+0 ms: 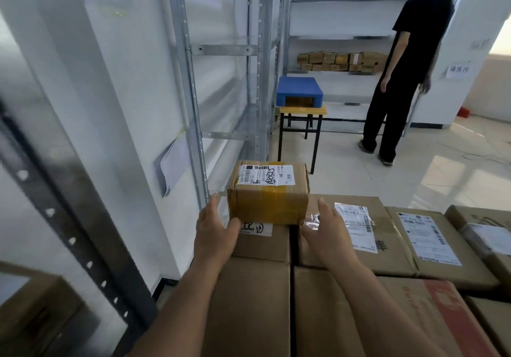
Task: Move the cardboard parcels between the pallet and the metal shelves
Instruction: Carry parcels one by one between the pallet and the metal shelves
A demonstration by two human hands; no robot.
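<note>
Both hands reach forward to a small brown cardboard parcel (267,193) sealed with yellowish tape and bearing a white shipping label with a black scribble on its top. Left hand (216,229) lies against the parcel's left end, fingers straight and close together, its thumb touching the lower left corner of the near face. Right hand (325,230) is spread and relaxed just off the parcel's right end, fingers straight; whether it touches the parcel cannot be told.

That small parcel sits on top of a stack of large brown cardboard boxes (356,248), straddling the dark gap between two of them. Several of these boxes carry white barcode labels, and the nearest one to the right of the small parcel has red printing on its top.

Left of the small parcel stands a tall grey metal shelf rack (190,85) with perforated uprights, its shelves backed by white wall. Beyond the small parcel is a yellow-topped table with black legs (301,124), carrying an upturned blue plastic crate (300,89). Farther beyond, a second metal shelf unit (337,35) holds a row of small brown parcels (341,61) on one level. A person in black clothes (406,66) stands on the pale tiled floor (414,179) beside that unit, well apart from the small parcel.
</note>
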